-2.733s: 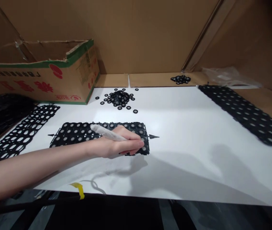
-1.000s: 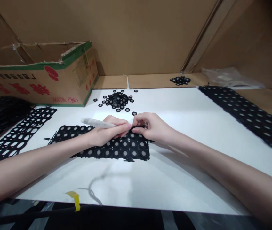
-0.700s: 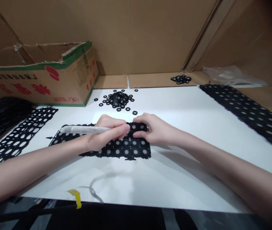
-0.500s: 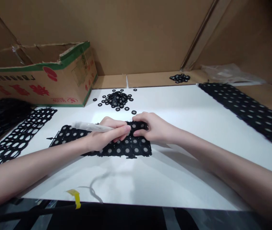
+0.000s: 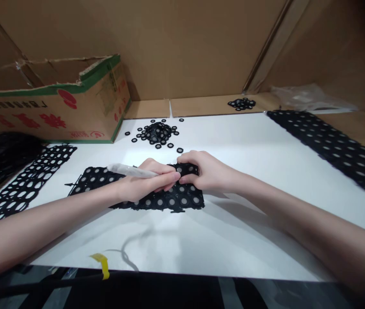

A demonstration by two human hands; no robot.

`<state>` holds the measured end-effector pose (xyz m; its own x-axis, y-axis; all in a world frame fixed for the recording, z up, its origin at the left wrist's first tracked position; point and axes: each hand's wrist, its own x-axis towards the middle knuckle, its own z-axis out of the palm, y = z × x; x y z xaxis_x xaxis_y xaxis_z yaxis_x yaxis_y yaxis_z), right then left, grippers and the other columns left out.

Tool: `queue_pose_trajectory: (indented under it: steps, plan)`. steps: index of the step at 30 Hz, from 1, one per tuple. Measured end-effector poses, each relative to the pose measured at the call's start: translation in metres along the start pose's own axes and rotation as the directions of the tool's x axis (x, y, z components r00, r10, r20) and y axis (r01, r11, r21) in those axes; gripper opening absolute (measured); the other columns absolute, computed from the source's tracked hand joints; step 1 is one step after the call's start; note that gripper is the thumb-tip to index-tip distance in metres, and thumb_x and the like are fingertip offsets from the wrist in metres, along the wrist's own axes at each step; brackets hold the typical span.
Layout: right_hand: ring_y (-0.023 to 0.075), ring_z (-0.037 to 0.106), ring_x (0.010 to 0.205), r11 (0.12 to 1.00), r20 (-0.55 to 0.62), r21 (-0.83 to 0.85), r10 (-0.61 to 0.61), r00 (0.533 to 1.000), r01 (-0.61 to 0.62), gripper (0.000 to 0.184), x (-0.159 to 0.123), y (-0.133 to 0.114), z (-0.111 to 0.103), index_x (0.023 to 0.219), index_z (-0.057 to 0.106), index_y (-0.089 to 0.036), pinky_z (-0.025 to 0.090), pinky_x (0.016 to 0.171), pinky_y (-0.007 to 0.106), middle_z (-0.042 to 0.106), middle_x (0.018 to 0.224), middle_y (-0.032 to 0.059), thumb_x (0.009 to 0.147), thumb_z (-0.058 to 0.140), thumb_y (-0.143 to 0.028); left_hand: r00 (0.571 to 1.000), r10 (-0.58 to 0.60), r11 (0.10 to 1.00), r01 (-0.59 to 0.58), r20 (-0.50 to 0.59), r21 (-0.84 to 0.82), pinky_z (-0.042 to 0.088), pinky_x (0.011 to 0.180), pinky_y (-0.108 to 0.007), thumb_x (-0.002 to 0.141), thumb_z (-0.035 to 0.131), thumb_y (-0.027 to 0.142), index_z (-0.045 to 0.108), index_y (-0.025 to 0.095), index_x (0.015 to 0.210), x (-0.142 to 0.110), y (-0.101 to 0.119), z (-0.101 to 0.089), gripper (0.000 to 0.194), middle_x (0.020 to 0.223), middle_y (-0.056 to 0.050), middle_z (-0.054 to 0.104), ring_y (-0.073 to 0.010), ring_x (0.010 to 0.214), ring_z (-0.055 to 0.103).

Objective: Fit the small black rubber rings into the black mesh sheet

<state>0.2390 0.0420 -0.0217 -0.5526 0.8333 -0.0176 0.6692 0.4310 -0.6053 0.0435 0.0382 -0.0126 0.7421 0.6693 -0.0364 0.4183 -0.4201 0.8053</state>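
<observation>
A black rubber sheet of rings lies flat on the white table top. My left hand rests on the sheet and is closed around a white wrapped stick tool, whose tip points at the sheet's far right rows. My right hand is closed too, its fingertips pinching the sheet's far right edge, right beside the tool tip. What lies under the fingertips is hidden.
A pile of loose black rings lies behind the hands, a smaller pile at the back. A cardboard box stands back left. Punched-out black sheets lie left, an unpunched strip right. Cardboard walls surround the table.
My right hand came in from the right and took hold of the sheet's far right edge. My left hand shifted from the sheet's near right corner up to its far rows.
</observation>
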Motion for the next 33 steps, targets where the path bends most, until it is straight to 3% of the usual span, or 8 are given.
queue_pose_trajectory:
  steps: [5,7,10,15,20,24,29,33]
  plan:
    - [0.0204,0.052,0.075,0.999,0.068,-0.027,-0.03,0.997,0.032,0.026,-0.004,-0.002,-0.009,0.08,0.053,-0.02,0.036,0.065,0.03,0.057,0.078,0.0027,0.067,0.072,-0.033,0.997,0.006,1.0,-0.008,-0.076,-0.023,0.035,0.058,-0.022,0.095,0.041,0.032,0.049,0.014,0.059,-0.003,-0.001,0.0,0.041,0.054,0.003,0.047,-0.008,0.056,0.044]
    - [0.0213,0.054,0.079,1.0,0.063,0.014,-0.027,0.998,0.026,0.036,-0.005,-0.001,-0.011,0.09,0.056,-0.02,0.038,0.066,0.03,0.06,0.086,0.0039,0.063,0.075,-0.033,0.99,0.03,0.999,-0.034,-0.141,-0.031,0.034,0.057,-0.022,0.095,0.04,0.03,0.049,0.014,0.058,-0.006,0.001,-0.001,0.041,0.053,0.003,0.046,-0.008,0.055,0.043]
    - [0.0186,0.053,0.075,0.995,0.066,0.093,-0.028,0.997,0.021,0.036,-0.003,0.001,-0.012,0.091,0.057,-0.019,0.037,0.063,0.028,0.059,0.086,0.0023,0.062,0.075,-0.028,0.978,0.081,0.996,-0.088,-0.194,-0.028,0.032,0.054,-0.023,0.093,0.041,0.029,0.048,0.014,0.053,-0.012,0.006,0.0,0.043,0.049,0.003,0.046,-0.0077,0.05,0.041]
    - [0.0151,0.048,0.072,0.988,0.085,0.139,-0.074,0.994,0.062,0.032,-0.002,0.004,-0.014,0.081,0.052,-0.018,0.036,0.061,0.026,0.052,0.08,-0.0009,0.061,0.076,-0.028,0.993,0.043,0.997,-0.051,-0.114,-0.065,0.031,0.052,-0.023,0.092,0.043,0.03,0.048,0.014,0.053,-0.012,0.007,0.007,0.043,0.047,0.003,0.044,-0.0073,0.049,0.042]
    - [0.0129,0.043,0.068,0.976,0.134,0.195,-0.12,0.984,0.092,0.034,-0.001,0.007,-0.017,0.083,0.051,-0.018,0.033,0.057,0.026,0.046,0.076,-0.0028,0.063,0.075,-0.031,0.993,0.04,0.996,-0.048,-0.108,-0.073,0.031,0.053,-0.022,0.093,0.042,0.028,0.048,0.014,0.053,-0.009,0.003,0.01,0.043,0.047,0.003,0.044,-0.0066,0.05,0.041]
    - [0.0121,0.042,0.066,0.973,0.162,0.209,-0.131,0.978,0.095,0.031,-0.001,0.007,-0.017,0.08,0.05,-0.019,0.03,0.056,0.026,0.046,0.074,-0.0034,0.064,0.074,-0.029,1.0,0.004,0.996,-0.004,0.001,-0.093,0.032,0.05,-0.022,0.092,0.044,0.029,0.049,0.015,0.053,-0.009,0.004,0.009,0.042,0.046,0.003,0.043,-0.0071,0.048,0.04]
    - [0.0123,0.042,0.067,0.971,0.157,0.219,-0.128,0.979,0.092,0.033,-0.001,0.007,-0.017,0.082,0.05,-0.019,0.03,0.057,0.026,0.045,0.074,-0.0037,0.064,0.075,-0.03,0.996,-0.02,0.993,0.01,-0.085,-0.12,0.033,0.055,-0.022,0.092,0.044,0.029,0.047,0.014,0.051,-0.01,0.007,0.008,0.044,0.047,0.003,0.044,-0.0074,0.051,0.041]
    - [0.0122,0.04,0.067,0.975,0.163,0.199,-0.127,0.978,0.093,0.033,-0.001,0.008,-0.017,0.082,0.05,-0.019,0.03,0.057,0.026,0.044,0.074,-0.0036,0.064,0.075,-0.031,0.996,-0.03,0.994,0.021,-0.084,-0.107,0.033,0.055,-0.022,0.093,0.043,0.029,0.05,0.014,0.054,-0.011,0.007,0.009,0.042,0.048,0.003,0.044,-0.0073,0.052,0.042]
